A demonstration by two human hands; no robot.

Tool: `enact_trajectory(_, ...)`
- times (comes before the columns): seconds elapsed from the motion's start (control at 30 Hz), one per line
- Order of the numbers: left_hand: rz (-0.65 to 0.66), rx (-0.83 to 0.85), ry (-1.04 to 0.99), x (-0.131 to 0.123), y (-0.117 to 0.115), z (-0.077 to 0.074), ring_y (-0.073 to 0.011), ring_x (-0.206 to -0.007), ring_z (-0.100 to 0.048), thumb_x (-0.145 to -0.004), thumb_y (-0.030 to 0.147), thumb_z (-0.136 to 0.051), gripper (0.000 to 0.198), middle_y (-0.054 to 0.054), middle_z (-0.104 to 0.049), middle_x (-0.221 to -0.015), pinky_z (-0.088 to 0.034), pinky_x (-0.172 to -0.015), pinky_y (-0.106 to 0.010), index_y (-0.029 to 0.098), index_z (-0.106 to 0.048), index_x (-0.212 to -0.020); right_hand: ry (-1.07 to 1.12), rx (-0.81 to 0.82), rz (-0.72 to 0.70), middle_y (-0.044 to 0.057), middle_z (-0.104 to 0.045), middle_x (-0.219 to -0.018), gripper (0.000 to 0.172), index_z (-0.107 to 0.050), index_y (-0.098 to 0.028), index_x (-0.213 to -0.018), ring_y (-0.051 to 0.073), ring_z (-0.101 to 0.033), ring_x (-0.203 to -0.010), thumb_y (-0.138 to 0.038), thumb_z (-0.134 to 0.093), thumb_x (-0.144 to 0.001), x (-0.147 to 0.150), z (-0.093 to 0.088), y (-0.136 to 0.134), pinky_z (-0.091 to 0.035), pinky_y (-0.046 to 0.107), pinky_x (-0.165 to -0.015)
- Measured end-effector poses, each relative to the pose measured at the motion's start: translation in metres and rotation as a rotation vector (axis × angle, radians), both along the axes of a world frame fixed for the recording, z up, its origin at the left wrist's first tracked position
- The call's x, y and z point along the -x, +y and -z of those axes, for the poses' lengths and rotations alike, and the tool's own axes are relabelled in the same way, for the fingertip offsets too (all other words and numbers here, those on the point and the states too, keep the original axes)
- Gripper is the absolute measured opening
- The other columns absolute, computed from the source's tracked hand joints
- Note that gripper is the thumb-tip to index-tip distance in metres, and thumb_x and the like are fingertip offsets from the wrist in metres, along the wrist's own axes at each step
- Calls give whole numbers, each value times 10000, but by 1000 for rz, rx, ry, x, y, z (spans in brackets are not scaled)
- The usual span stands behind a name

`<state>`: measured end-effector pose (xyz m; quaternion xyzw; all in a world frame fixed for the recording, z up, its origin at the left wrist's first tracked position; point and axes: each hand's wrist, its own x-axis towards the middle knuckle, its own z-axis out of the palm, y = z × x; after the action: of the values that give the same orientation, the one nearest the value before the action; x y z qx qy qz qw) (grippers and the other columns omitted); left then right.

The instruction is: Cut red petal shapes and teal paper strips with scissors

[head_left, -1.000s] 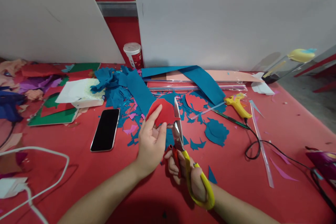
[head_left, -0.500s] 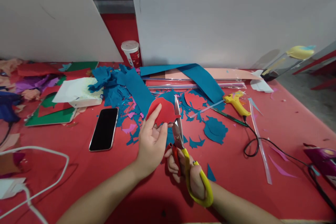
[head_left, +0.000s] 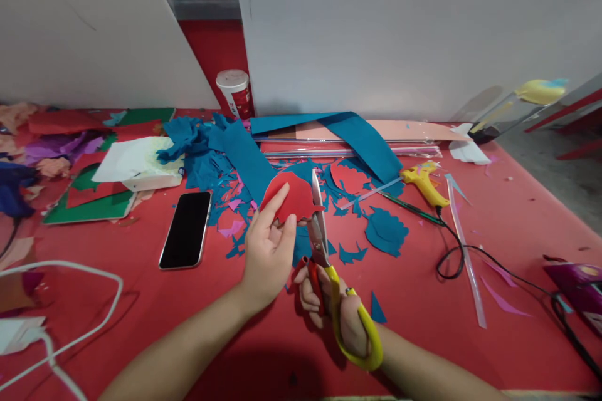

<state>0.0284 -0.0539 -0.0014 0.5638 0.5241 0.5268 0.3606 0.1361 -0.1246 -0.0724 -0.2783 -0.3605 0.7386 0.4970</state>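
My left hand [head_left: 269,254] pinches a rounded red paper piece [head_left: 294,196] above the red table [head_left: 188,326]. My right hand [head_left: 341,313] grips yellow-and-red-handled scissors [head_left: 329,263], their blades pointing away from me along the right edge of the red piece. Beyond them lie blue paper scraps [head_left: 226,163], a blue leaf-shaped cut-out [head_left: 386,233] and another red cut-out [head_left: 348,178].
A black phone [head_left: 185,229] lies left of my hands. A yellow glue gun [head_left: 424,183] with a black cord [head_left: 458,263] and clear glue sticks [head_left: 465,257] lie right. A paper cup [head_left: 235,93] stands by the wall. A white cable [head_left: 70,301] loops at left; coloured paper is piled far left.
The scissors' blades have closed a little along the red piece's edge. Both hands stay in almost the same place.
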Motion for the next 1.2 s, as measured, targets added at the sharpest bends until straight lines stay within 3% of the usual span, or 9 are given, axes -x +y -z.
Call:
enact_trajectory(0.17, -60, -4, 103, 4, 2, 0, -64, -548, -554, -788, 255, -504, 375, -54, -612, -1072, -532, -598, -234, 222, -517, -1161, -26, -9, -27, -49, -282, -604, 671, -483, -180, -939, 65, -235, -467, -762, -366, -624, -1, 1, -1, -245, 142, -331)
enact_trajectory(0.37, -156, -29, 108, 6, 5, -2, -105, -682, -579, -763, 268, -539, 324, -47, -645, -984, -517, -616, -225, 197, -589, -1076, -59, -7, -38, -41, -288, -616, 699, -485, -172, -944, 70, -242, -483, -775, -347, -618, -1, 2, -3, -254, 151, -342)
enact_trajectory(0.5, -184, -37, 130, 6, 6, -1, -88, -596, -551, -740, 279, -566, 334, -40, -662, -918, -503, -556, -211, 201, -600, -1063, -21, -6, -32, -42, -289, -615, 681, -491, -176, -946, 70, -240, -483, -764, -346, -634, 1, 0, -4, -252, 146, -338)
enact_trajectory(0.7, -201, -44, 135, 3, 6, 1, -27, -393, -355, -727, 261, -564, 322, -13, -651, -781, -424, -401, -176, 191, -612, -1038, -24, 46, -35, -44, -290, -605, 697, -489, -174, -924, 72, -239, -480, -779, -322, -622, 4, -4, -6, -226, 150, -343)
enact_trajectory(0.87, -179, 8, 143, 1, 6, 2, -32, -349, -231, -730, 273, -554, 351, 72, -487, -467, -343, -364, -177, 194, -596, -1069, -28, 90, -5, -54, -279, -586, 690, -482, -170, -897, 67, -225, -468, -781, -327, -616, 6, -10, -7, -215, 149, -345)
enact_trajectory(1.03, -180, 27, 132, 1, 5, 0, -37, -349, -201, -721, 277, -555, 349, 92, -375, -422, -305, -358, -186, 190, -606, -1055, -59, 139, 5, -60, -276, -564, 694, -479, -172, -862, 65, -226, -462, -794, -346, -583, 7, -15, -7, -203, 146, -339)
enact_trajectory(1.2, -165, 45, 100, 1, 5, 0, -35, -353, -184, -722, 277, -556, 356, 94, -340, -429, -280, -348, -186, 177, -603, -1061, -23, 177, -13, -62, -274, -569, 658, -478, -172, -856, 58, -214, -460, -771, -365, -608, 9, -7, -9, -184, 135, -335)
